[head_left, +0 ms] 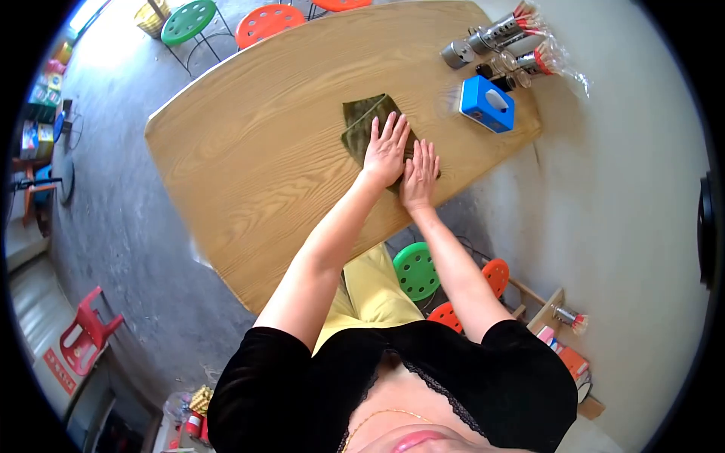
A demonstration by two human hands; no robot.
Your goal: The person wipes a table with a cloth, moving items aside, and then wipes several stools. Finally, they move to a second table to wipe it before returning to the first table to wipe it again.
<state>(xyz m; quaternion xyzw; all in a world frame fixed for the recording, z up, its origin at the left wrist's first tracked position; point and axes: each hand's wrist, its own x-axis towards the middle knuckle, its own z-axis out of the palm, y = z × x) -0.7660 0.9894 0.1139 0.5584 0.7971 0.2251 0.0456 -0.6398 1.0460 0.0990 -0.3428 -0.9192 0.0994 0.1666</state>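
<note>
A dark green cloth [360, 119] lies on the wooden table [257, 158], with creases and a folded edge. My left hand [387, 155] rests flat on it, fingers stretched out and a little apart. Just to the right and slightly nearer to me, my right hand [420, 175] also lies flat over the cloth's right part, its fingers extended. Both palms face down and hide part of the cloth. The two hands are side by side, very close together; neither is gripping the cloth.
A blue tissue box [488, 104] stands on the table's right side. Behind it are metal holders [458, 54] with red-tipped sticks, and small jars. Green [189, 21] and orange [269, 26] stools stand beyond the far edge, others near my legs. A wall is at right.
</note>
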